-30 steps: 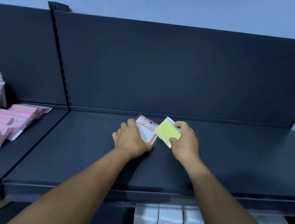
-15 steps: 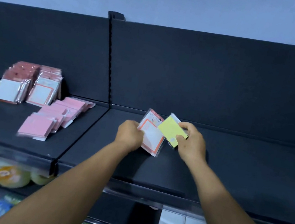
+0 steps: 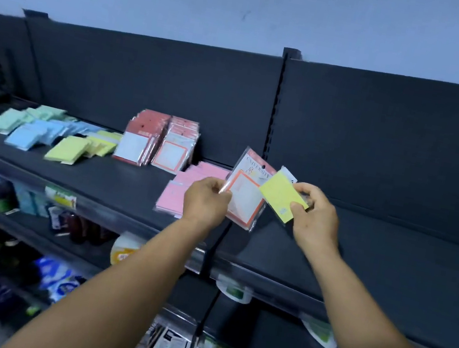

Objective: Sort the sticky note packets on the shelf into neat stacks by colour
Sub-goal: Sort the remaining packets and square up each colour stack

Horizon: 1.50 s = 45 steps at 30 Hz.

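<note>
In my left hand (image 3: 207, 200) I pinch an orange-bordered packet (image 3: 244, 195), a clear sleeve with a white pad inside, an orange frame around it and "UNIVERSITY" printed across the header card. I hold it by its left edge, tilted, above the front of the shelf (image 3: 390, 263). My right hand (image 3: 317, 217) holds a plain yellow packet (image 3: 281, 196) between thumb and fingers (a small white label shows at its lower corner), and it overlaps the right side of the orange-bordered one.

Just behind my left hand, pink packets (image 3: 179, 192) lie in overlapping rows on the shelf. Farther left, two upright bundles lean against the back panel: red-headed packets (image 3: 140, 142) and more orange-framed packets (image 3: 176, 147) beside them. Beyond those, yellow packets (image 3: 70, 148), blue packets (image 3: 34, 133) and green packets (image 3: 14, 117) are spread flat in loose groups.

Half a second ago my view sat farther right, so only the pink rows, the two upright bundles and a sliver of yellow and blue showed at the left edge. Now the whole coloured spread is in sight, and both packets in my hands stand close to the pink rows instead of over the bare right-hand section. My grips on both are the same as before.
</note>
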### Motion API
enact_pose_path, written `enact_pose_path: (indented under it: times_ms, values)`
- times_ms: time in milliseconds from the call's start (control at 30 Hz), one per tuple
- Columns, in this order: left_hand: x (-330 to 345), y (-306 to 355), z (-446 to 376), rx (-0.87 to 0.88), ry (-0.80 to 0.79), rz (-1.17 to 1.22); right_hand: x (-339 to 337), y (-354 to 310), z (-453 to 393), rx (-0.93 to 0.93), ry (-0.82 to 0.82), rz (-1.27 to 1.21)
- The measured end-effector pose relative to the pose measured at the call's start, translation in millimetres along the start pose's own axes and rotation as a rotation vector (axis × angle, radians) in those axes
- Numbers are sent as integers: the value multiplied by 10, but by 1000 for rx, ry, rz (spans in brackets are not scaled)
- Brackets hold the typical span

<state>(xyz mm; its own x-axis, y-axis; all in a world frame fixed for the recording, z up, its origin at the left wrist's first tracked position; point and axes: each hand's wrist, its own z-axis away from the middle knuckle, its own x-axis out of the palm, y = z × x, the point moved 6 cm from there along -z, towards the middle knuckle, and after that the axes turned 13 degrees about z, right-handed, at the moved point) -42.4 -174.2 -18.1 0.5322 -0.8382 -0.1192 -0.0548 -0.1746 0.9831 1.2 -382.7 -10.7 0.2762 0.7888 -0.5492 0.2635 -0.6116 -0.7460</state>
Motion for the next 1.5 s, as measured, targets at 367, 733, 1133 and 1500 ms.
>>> enact_pose_path:
  times_ms: [367,733,1133,1500]
  values:
    - [-1705,-240,-249,-48,63,103,905,-1220,572,-81,-18,-29]
    - [-2825,-477,-402,-76,129,112,1839,-1975,878,-74,-103,21]
    - [-2466,-796,-1362,-147,-11,98,2373,-1873,120,-69,-81,139]
    - [-1603,-796,-2203,35,-140,-300,2438,-1553,-701,24,-45,259]
